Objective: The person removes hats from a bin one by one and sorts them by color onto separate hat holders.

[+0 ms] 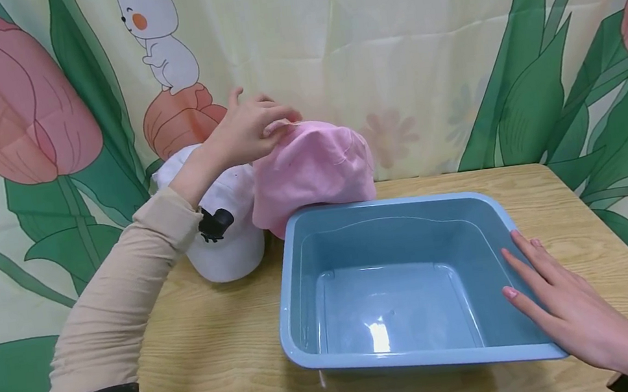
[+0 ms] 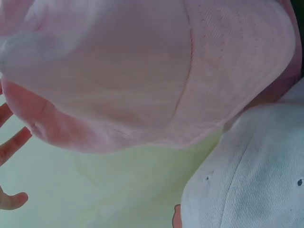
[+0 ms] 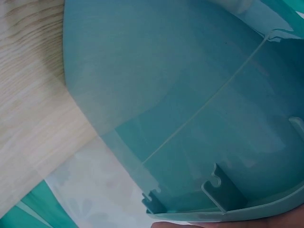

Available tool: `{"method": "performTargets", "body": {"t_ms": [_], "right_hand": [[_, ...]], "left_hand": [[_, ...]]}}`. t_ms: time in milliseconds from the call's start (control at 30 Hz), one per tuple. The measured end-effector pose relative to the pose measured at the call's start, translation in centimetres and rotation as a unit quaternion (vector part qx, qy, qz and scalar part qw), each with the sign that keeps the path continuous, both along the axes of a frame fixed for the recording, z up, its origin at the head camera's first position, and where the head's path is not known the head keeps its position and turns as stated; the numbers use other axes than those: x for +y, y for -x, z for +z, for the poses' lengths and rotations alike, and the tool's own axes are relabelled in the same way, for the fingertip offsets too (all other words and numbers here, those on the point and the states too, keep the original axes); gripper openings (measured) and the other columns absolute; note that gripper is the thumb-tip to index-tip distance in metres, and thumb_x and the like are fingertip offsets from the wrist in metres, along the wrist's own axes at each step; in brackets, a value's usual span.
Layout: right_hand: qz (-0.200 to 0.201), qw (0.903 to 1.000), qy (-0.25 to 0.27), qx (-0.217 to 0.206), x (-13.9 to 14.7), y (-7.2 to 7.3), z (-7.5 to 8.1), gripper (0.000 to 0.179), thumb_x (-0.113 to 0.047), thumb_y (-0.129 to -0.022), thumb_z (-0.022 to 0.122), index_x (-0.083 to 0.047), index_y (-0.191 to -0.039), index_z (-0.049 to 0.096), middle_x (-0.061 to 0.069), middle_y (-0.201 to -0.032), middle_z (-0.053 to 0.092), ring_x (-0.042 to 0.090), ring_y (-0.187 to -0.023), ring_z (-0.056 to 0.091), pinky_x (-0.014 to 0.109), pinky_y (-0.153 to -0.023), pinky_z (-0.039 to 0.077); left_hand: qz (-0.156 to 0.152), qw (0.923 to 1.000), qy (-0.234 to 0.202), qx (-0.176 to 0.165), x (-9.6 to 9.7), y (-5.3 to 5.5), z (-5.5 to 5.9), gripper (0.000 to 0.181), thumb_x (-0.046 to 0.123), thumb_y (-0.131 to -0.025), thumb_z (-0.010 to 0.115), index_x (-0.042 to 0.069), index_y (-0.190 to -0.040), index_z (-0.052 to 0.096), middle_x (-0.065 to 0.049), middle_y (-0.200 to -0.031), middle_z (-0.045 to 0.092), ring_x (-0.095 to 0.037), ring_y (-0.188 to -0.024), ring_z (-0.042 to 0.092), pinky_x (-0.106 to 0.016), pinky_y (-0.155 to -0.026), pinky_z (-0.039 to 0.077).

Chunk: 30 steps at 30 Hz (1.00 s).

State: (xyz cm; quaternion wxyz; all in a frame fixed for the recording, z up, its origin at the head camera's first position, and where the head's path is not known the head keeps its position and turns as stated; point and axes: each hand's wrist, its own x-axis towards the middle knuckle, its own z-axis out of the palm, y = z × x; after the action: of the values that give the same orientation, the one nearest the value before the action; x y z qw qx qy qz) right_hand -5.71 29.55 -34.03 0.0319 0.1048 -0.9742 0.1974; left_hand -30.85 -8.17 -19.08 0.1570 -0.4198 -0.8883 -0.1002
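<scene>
A pale wood-grained table [image 1: 211, 365] fills the lower middle of the head view, its right edge slanting toward the lower right, with glossy light patches near the bottom. Behind it hangs a cream fabric curtain [image 1: 388, 30] printed with large pink tulips [image 1: 26, 100] and green leaves at both sides, and a white cartoon rabbit [image 1: 170, 57] at upper left of centre. A pink fabric cap [image 1: 316, 169] is just above the centre, at the far side of the table; its brim points to the lower left, and its long axis slants from there to the rounded crown at upper right. The left hand [image 1: 255, 128] pinches the cap's upper left edge between bent fingers. Left of the pink cap, a white fabric cap with a black animal motif [image 1: 232, 248] stands with its brim toward the bottom of the frame, partly behind the forearm in a beige sleeve [image 1: 120, 292]. Right of centre, a rectangular light-blue plastic basin [image 1: 416, 357] sits on the table, opening upward, its long axis running left to right. The right hand [image 1: 568, 299], fingers straight and spread, rests on the basin's right rim.
</scene>
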Motion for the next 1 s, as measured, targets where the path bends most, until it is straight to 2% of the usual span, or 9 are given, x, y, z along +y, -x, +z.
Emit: {"method": "performTargets", "body": {"t_ms": [167,333,467,600,733,800,867,933,1000], "right_hand": [[-0.006,1.0000,-0.003,-0.007,0.0,-0.1,0.1,0.058,-0.029,-0.093,0.043,-0.007,-0.142,0.020,0.003,-0.152,-0.005,0.029,-0.138,-0.011,0.067,-0.099,-0.002],[-0.009,0.9998,-0.008,-0.012,0.0,-0.1,0.2,0.059,-0.030,-0.093,0.043,-0.007,-0.142,0.020,0.004,-0.152,-0.005,0.031,-0.138,-0.010,0.068,-0.098,0.000],[-0.011,0.9997,-0.011,-0.018,-0.1,-0.1,0.3,0.059,-0.031,-0.093,0.043,-0.008,-0.142,0.020,0.003,-0.152,-0.005,0.030,-0.138,-0.010,0.070,-0.095,0.004],[-0.012,0.9997,-0.010,-0.020,-0.2,-0.1,0.5,0.059,-0.031,-0.093,0.043,-0.009,-0.142,0.019,0.002,-0.152,-0.006,0.029,-0.138,-0.010,0.071,-0.093,0.005],[-0.009,0.9997,-0.008,-0.020,-0.3,-0.1,0.6,0.060,-0.032,-0.093,0.043,-0.009,-0.142,0.018,0.002,-0.152,-0.006,0.029,-0.138,-0.011,0.069,-0.097,0.001],[-0.008,0.9998,-0.008,-0.019,-0.4,0.0,0.6,0.060,-0.032,-0.093,0.043,-0.010,-0.142,0.018,0.002,-0.152,-0.006,0.029,-0.138,-0.010,0.069,-0.097,0.000],[-0.010,0.9997,-0.010,-0.021,-0.4,0.0,0.6,0.060,-0.032,-0.093,0.043,-0.010,-0.143,0.018,0.001,-0.152,-0.006,0.029,-0.138,-0.011,0.070,-0.095,0.003],[-0.012,0.9996,-0.011,-0.022,-0.4,0.0,0.5,0.060,-0.033,-0.093,0.043,-0.010,-0.142,0.018,0.001,-0.152,-0.007,0.029,-0.138,-0.011,0.071,-0.094,0.005],[-0.011,0.9997,-0.012,-0.020,-0.4,0.0,0.5,0.060,-0.032,-0.093,0.043,-0.010,-0.142,0.019,0.001,-0.152,-0.006,0.029,-0.138,-0.011,0.069,-0.096,0.002]], "left_hand": [[-0.024,0.9983,0.030,0.044,0.4,0.1,-0.5,0.016,0.020,-0.089,0.052,0.019,-0.100,0.063,0.002,-0.104,0.066,-0.020,-0.106,0.048,-0.061,-0.102,0.005],[-0.001,0.9955,0.051,0.080,1.4,0.5,0.4,0.009,0.017,-0.089,0.052,0.014,-0.092,0.061,-0.001,-0.101,0.067,-0.022,-0.106,0.049,-0.062,-0.102,0.006],[0.067,0.9902,0.034,0.118,2.4,1.2,2.1,0.011,0.014,-0.089,0.052,0.014,-0.093,0.062,-0.003,-0.100,0.067,-0.023,-0.105,0.048,-0.062,-0.102,0.005],[0.157,0.9748,-0.017,0.158,3.7,2.2,3.5,0.016,0.017,-0.091,0.049,0.013,-0.097,0.063,-0.005,-0.101,0.066,-0.024,-0.104,0.048,-0.062,-0.103,0.005],[0.226,0.9551,-0.077,0.176,4.1,3.2,3.3,0.020,0.021,-0.092,0.044,0.013,-0.100,0.061,-0.005,-0.103,0.064,-0.025,-0.102,0.048,-0.063,-0.103,0.004],[0.241,0.9513,-0.090,0.170,3.8,3.7,2.6,0.021,0.021,-0.093,0.044,0.014,-0.101,0.061,-0.005,-0.103,0.063,-0.026,-0.101,0.049,-0.063,-0.102,0.005],[0.238,0.9550,-0.082,0.157,3.3,4.0,1.8,0.020,0.022,-0.092,0.045,0.015,-0.100,0.063,-0.004,-0.102,0.065,-0.027,-0.100,0.050,-0.064,-0.101,0.007],[0.217,0.9651,-0.057,0.135,2.8,4.1,1.0,0.020,0.024,-0.092,0.048,0.016,-0.098,0.064,-0.004,-0.101,0.066,-0.027,-0.099,0.053,-0.066,-0.099,0.008],[0.188,0.9752,-0.032,0.112,2.4,4.0,0.4,0.018,0.025,-0.091,0.050,0.016,-0.096,0.065,-0.004,-0.099,0.067,-0.029,-0.098,0.054,-0.068,-0.098,0.008]]}}
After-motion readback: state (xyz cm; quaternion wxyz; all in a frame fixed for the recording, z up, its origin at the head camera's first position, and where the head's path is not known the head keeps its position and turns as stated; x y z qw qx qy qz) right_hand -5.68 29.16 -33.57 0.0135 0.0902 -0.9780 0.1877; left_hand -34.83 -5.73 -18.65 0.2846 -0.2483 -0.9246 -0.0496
